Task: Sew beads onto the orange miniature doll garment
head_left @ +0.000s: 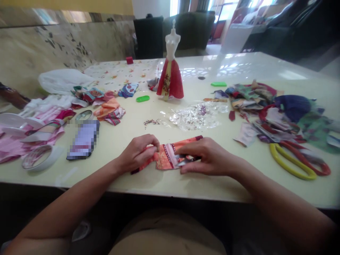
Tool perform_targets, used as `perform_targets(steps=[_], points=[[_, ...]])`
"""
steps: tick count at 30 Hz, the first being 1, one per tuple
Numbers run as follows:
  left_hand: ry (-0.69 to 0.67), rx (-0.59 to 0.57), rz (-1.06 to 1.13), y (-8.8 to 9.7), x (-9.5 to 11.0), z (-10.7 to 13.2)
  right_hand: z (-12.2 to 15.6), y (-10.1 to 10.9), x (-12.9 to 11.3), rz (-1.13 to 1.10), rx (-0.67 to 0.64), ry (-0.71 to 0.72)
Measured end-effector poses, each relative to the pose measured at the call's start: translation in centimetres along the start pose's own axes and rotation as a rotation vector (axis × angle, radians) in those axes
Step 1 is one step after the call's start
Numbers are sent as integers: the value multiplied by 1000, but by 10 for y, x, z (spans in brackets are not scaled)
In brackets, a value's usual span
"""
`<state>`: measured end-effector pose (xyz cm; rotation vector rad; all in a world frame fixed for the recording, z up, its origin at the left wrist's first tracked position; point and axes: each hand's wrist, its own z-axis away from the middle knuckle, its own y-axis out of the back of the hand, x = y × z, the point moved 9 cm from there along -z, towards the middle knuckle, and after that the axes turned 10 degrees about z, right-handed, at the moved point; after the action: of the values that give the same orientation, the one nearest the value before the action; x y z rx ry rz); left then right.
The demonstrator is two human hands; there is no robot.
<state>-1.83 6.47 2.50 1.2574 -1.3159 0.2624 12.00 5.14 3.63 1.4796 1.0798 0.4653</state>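
Observation:
In the head view a strip of orange patterned fabric (pixel 165 156), with a pale pink band and dark dotted borders, lies near the table's front edge. My left hand (pixel 140 152) pinches it at the left, and a piece with a dark edge sticks out under the fingers. On the right, my right hand (pixel 209 157) is closed around thread snips (pixel 183 162), their two short metal blades apart and pointing left over the fabric. The palm hides most of their handle. Beyond the hands stands a small white dress form (pixel 172 46) wearing a red and gold skirt (pixel 174 79).
Loose beads (pixel 152 122) and clear plastic packets (pixel 195 115) lie behind the fabric. Scissors with yellow and red handles (pixel 292 163) rest at right, below heaped scraps (pixel 255 95). Leftward are a blurred phone (pixel 84 139), tape rolls (pixel 39 157) and pink cloth (pixel 13 145). Green trays (pixel 142 98) stand farther back.

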Motion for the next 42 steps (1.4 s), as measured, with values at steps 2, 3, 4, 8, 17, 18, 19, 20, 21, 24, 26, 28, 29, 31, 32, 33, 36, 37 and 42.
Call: perform_targets(steps=[2,3,4,8,17,18,19,20,21,24,26,28,29,31,32,33,36,37,42], points=[[38,82,101,7,-4,2,2,15,18,-68,148,-140],[53,123,144,10,-6,3,4,20,26,-90,212,-209],[63,162,176,13,-7,4,6,25,33,-93,267,-266],[64,254,221,18,-10,7,11,32,49,-89,393,-401],[-12,393,106,31,-11,9,17,35,67,-73,527,-470],[-16,401,115,32,-11,8,18,36,69,-66,545,-475],[-19,401,130,33,-11,7,19,37,71,-61,559,-478],[-22,398,151,33,-11,5,20,38,72,-57,571,-480],[-21,397,178,33,-12,4,20,39,74,-51,581,-482],[9,409,289,32,-18,1,22,40,79,-22,610,-487],[30,439,361,34,-24,1,23,41,82,-1,629,-488],[40,474,414,36,-28,1,24,41,84,12,642,-488],[43,487,437,37,-30,2,25,41,85,15,644,-489],[53,493,482,38,-33,2,25,41,86,15,643,-493],[56,491,506,38,-34,2,25,41,86,16,643,-495],[54,488,533,37,-35,2,25,41,86,18,643,-496],[27,475,629,37,-33,2,24,40,85,38,642,-492],[18,471,652,37,-33,2,24,40,85,44,643,-490],[-4,507,641,40,-33,4,24,40,85,48,645,-486]])
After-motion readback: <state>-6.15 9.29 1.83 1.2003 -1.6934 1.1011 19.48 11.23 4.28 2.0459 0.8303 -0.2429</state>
